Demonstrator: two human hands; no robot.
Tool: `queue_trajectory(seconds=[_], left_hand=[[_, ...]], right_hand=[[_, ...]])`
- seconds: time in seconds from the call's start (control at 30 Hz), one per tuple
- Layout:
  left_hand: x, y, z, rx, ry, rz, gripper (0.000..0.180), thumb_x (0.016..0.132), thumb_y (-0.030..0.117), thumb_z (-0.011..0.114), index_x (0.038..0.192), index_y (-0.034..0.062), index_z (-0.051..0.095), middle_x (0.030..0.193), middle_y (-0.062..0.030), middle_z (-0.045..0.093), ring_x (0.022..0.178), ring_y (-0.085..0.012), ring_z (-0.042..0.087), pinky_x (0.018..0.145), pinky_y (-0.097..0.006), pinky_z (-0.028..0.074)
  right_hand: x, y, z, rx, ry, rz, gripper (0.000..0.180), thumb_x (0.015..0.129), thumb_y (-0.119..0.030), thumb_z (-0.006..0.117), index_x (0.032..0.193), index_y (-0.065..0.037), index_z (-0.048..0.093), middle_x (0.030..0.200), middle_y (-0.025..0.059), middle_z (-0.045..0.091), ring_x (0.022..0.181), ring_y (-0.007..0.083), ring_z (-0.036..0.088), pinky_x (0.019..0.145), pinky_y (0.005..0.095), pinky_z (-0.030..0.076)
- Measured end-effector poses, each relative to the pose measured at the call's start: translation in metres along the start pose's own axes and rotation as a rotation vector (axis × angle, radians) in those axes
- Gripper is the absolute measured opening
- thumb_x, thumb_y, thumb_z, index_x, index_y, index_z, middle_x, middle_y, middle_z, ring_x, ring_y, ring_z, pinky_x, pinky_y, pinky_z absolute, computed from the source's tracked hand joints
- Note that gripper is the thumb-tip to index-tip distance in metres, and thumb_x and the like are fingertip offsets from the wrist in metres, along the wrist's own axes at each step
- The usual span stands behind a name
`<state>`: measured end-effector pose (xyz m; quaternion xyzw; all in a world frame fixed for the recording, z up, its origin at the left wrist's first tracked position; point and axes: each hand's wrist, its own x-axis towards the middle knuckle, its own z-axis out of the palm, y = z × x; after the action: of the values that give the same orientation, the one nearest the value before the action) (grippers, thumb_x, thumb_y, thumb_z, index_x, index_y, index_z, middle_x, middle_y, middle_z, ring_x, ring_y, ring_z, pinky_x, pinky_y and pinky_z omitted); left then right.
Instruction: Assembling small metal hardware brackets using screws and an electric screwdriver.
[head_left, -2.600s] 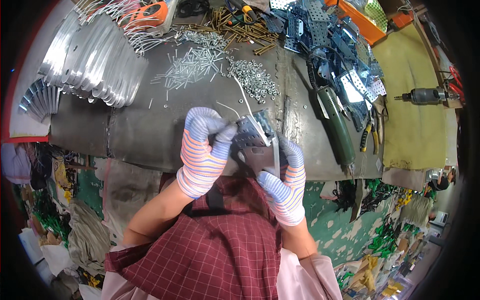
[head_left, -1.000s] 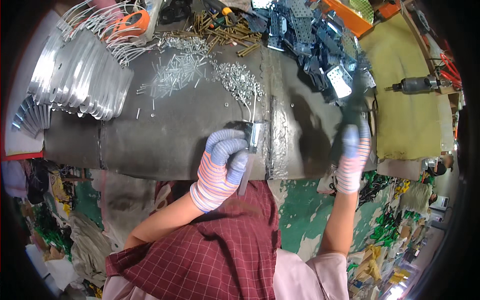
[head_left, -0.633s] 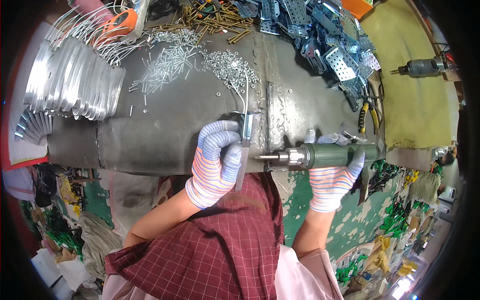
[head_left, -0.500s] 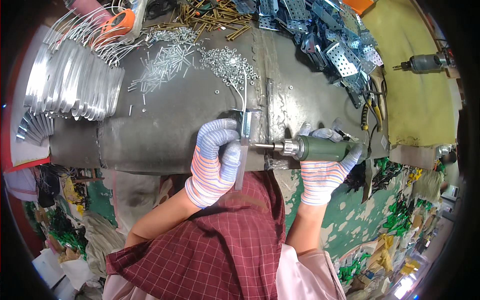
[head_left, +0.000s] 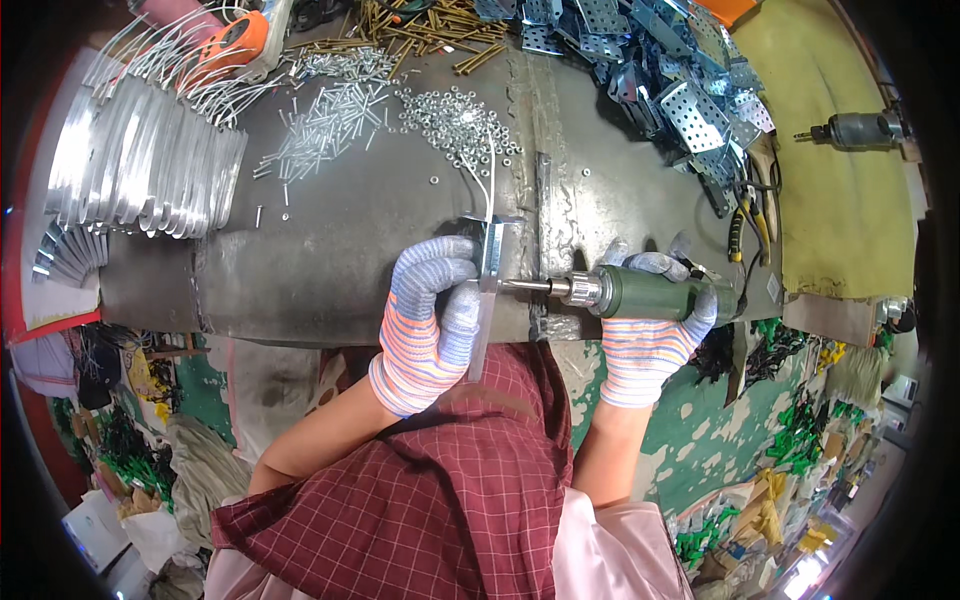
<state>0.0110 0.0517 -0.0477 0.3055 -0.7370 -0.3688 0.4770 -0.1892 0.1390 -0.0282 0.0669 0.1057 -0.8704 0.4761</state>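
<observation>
My left hand (head_left: 430,325), in a striped glove, grips a narrow metal strip (head_left: 487,290) that stands on edge at the front of the table. Two white wires (head_left: 490,185) come out of its far end, where a small metal bracket (head_left: 497,219) sits. In my right hand (head_left: 645,345), gloved the same way, is a green power screwdriver (head_left: 650,294), lying level and pointing left. Its bit (head_left: 525,285) reaches the strip's right side, close to my left fingertips. Whether a screw sits at the tip is too small to tell.
Loose screws (head_left: 330,125) and nuts (head_left: 460,125) lie farther back, with long brass-coloured rods (head_left: 430,30) behind. Finished-looking metal strips with wires (head_left: 140,155) stand at left. Perforated brackets (head_left: 690,110) are heaped at back right, near yellow-handled pliers (head_left: 738,230). Another power screwdriver (head_left: 855,130) lies far right.
The green screwdriver has shifted very slightly to the right, and the view has moved a little. Both hands keep their hold.
</observation>
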Motion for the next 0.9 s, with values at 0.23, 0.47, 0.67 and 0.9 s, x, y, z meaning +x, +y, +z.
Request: queue_trajectory(seconds=[0.23,0.47,0.67,0.9], left_hand=[[0.002,0.0,0.001,0.027,0.001,0.017,0.018,0.088,0.007,0.06,0.105,0.0019,0.055,0.108,-0.0199,0.058,0.097,-0.0342,0.058,0.086,-0.04,0.047],[0.012,0.016,-0.003,0.145,-0.038,0.092,0.02,0.087,0.007,0.061,0.105,0.0015,0.057,0.104,-0.0188,0.059,0.095,-0.0363,0.059,0.085,-0.042,0.048],[0.041,0.002,-0.033,0.551,-0.109,0.086,0.021,0.089,0.013,0.057,0.104,-0.0008,0.061,0.099,-0.0165,0.062,0.093,-0.0333,0.06,0.084,-0.041,0.047],[0.082,-0.028,-0.028,0.803,-0.179,0.014,0.021,0.081,0.016,0.069,0.1,0.0079,0.065,0.089,-0.011,0.062,0.083,-0.0304,0.06,0.074,-0.04,0.048]], right_hand=[[0.0,0.0,0.004,-0.006,0.002,0.013,0.036,0.081,-0.029,0.071,0.106,-0.005,0.061,0.09,0.0042,0.061,0.092,0.0203,0.058,0.116,0.0505,0.025],[0.0,-0.005,0.001,-0.055,0.009,0.002,0.038,0.08,-0.027,0.072,0.108,-0.004,0.061,0.094,0.0067,0.063,0.095,0.023,0.059,0.115,0.0521,0.026],[-0.002,-0.012,0.0,-0.041,0.008,0.016,0.044,0.08,-0.027,0.072,0.114,-0.001,0.059,0.099,0.0084,0.065,0.098,0.0244,0.06,0.115,0.052,0.026],[0.001,-0.011,0.002,-0.045,-0.005,0.02,0.046,0.081,-0.028,0.072,0.115,-0.001,0.06,0.1,0.0099,0.065,0.098,0.025,0.06,0.115,0.0518,0.027]])
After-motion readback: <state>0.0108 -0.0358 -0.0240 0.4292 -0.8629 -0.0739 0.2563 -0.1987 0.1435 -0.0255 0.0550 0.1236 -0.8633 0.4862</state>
